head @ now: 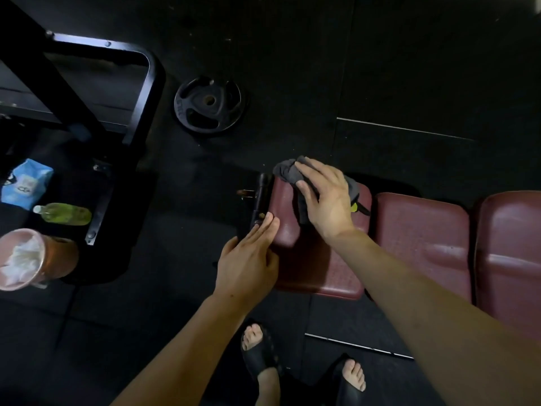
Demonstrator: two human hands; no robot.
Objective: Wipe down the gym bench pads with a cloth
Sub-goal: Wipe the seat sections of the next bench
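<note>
Grey cloth [288,170] under right hand [328,197]

Both forearms are seen bare, no sleeves reaching into view, nothing worn at either wrist. No rings or bands are seen on the left hand [248,259] or the right hand [325,197]. Down at six o'clock, black open-toed slide sandals [259,354] are worn on both feet, toes left uncovered by the broad straps.

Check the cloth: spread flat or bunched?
Bunched. The grey cloth lies crumpled under the right hand on the end pad.
</note>
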